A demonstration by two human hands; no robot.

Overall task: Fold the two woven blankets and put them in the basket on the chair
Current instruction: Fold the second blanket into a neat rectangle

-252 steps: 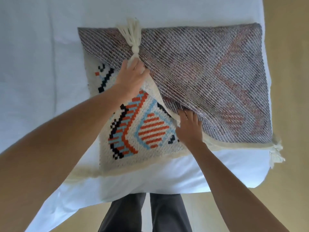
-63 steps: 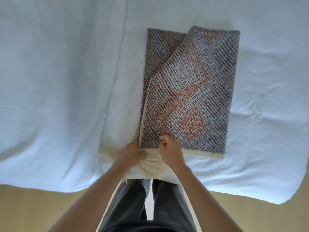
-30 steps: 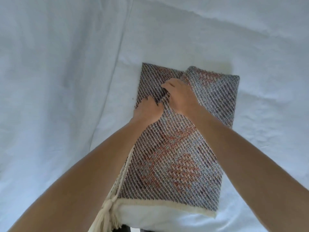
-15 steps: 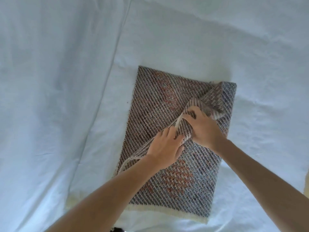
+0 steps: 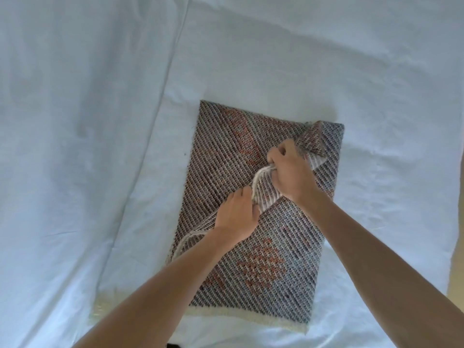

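One woven blanket, grey-brown with orange motifs and a cream fringe, lies folded into a narrow rectangle on the white bed sheet. Its top layer is lifted and bunched near the middle. My left hand grips the cream edge of that lifted layer. My right hand grips the same bunched edge a little farther up and to the right. No second blanket, basket or chair is in view.
The white sheet covers the bed on all sides of the blanket, with a long crease running down the left. A strip of tan floor shows at the right edge.
Both hands went from the blanket's near edge to its far end, took hold of the top layer and have pulled it back toward me, uncovering the layer beneath.
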